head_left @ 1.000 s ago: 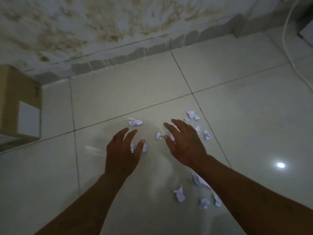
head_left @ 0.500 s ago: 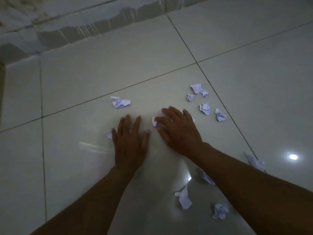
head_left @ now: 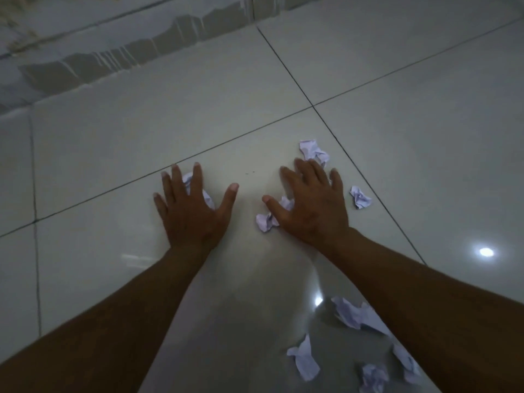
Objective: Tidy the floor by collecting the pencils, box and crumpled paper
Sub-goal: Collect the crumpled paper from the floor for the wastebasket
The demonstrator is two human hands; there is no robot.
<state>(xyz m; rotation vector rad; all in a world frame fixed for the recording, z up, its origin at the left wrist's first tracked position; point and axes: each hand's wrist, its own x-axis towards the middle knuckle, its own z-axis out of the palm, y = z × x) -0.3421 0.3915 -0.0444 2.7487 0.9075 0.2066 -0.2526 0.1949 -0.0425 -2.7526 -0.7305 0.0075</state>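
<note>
Small white crumpled paper pieces lie scattered on the glossy tiled floor. My left hand (head_left: 192,208) rests flat, fingers spread, over one crumpled piece (head_left: 187,180) that shows between its fingers. My right hand (head_left: 310,202) lies flat with fingers apart over another crumpled piece (head_left: 266,219) at its thumb. More paper sits beyond its fingertips (head_left: 313,150) and to its right (head_left: 359,197). Several pieces (head_left: 351,314) lie near my right forearm, closer to me. No pencils or box are in view.
The floor meets a stained wall base (head_left: 113,52) at the top left. Dark grout lines (head_left: 312,106) cross the tiles. A bright lamp reflection (head_left: 486,251) shines on the tile at the right.
Both hands have moved apart and forward: the left now covers the paper at the left, the right covers pieces further right. The camera has tilted down, and the box left the view.
</note>
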